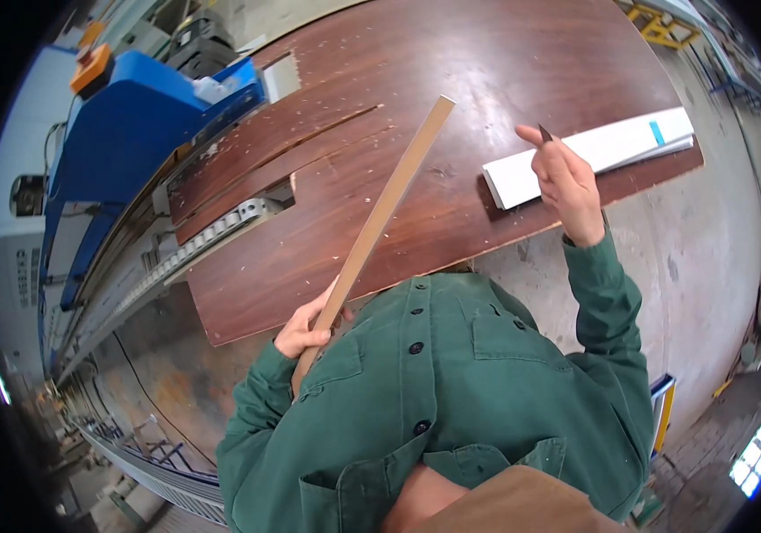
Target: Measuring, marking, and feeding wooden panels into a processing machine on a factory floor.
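Hold the long brown strip [385,213] firmly in the closed fingers of the left hand [302,330], gripped near its lower end and slanting out over the surface [523,44]; best guarded against twisting. Pinch the dark pointed piece [546,133] (probably a blade, too small to be sure) in the right hand [569,182], by the white boards [629,147], tip well clear of skin.
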The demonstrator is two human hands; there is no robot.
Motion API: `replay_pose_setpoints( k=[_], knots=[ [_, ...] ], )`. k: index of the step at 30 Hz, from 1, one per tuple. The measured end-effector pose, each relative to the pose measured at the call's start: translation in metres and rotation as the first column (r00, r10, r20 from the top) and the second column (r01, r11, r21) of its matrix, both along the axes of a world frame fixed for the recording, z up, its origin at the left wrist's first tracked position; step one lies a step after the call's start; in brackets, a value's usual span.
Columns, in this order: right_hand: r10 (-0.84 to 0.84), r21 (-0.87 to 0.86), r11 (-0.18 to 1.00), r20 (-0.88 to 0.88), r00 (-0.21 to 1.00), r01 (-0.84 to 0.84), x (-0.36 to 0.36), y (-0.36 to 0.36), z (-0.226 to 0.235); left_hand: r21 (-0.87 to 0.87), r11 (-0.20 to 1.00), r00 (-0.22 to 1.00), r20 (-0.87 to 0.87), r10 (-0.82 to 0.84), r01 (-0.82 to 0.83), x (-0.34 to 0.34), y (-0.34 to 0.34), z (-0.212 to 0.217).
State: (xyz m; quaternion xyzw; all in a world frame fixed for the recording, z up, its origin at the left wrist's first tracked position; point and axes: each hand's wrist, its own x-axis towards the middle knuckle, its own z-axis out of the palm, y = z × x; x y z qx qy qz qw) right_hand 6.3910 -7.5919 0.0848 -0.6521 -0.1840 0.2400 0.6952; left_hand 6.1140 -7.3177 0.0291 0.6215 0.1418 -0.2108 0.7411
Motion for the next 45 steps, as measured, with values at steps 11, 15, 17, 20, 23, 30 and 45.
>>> replay_pose_setpoints(
  k=[11, 15, 17, 20, 23, 30, 45],
  knots=[
    [0.121, -0.151, 0.982, 0.049, 0.991, -0.113, 0.010, 0.001, -0.004, -0.120, 0.983, 0.990, 0.029, -0.135, 0.138, -0.013, -0.005, -0.016],
    [0.151, -0.059, 0.988, 0.095, 0.984, -0.146, 0.006, -0.010, 0.002, -0.165, 0.967, 0.980, 0.077, -0.186, 0.196, -0.016, 0.005, -0.025],
    [0.147, -0.100, 0.986, 0.142, 0.979, -0.133, 0.005, -0.015, 0.002, -0.105, 0.960, 0.965, 0.083, -0.250, 0.258, -0.013, 0.006, -0.022],
    [0.116, -0.121, 0.988, 0.170, 0.979, -0.096, 0.004, -0.020, -0.002, -0.149, 0.963, 0.975, 0.030, -0.221, 0.223, -0.009, 0.002, -0.019],
    [0.164, -0.142, 0.979, 0.102, 0.981, -0.149, 0.004, -0.026, 0.005, -0.152, 0.960, 0.971, 0.007, -0.238, 0.236, -0.008, 0.000, -0.017],
    [0.191, -0.228, 0.963, 0.201, 0.961, -0.144, -0.004, -0.037, 0.011, -0.133, 0.964, 0.973, 0.015, -0.231, 0.231, -0.010, 0.002, -0.018],
    [0.381, -0.493, 0.869, 0.623, 0.684, -0.036, -0.004, -0.033, 0.013, -0.129, 0.963, 0.969, -0.043, -0.243, 0.235, -0.005, -0.002, -0.007]
  ],
)
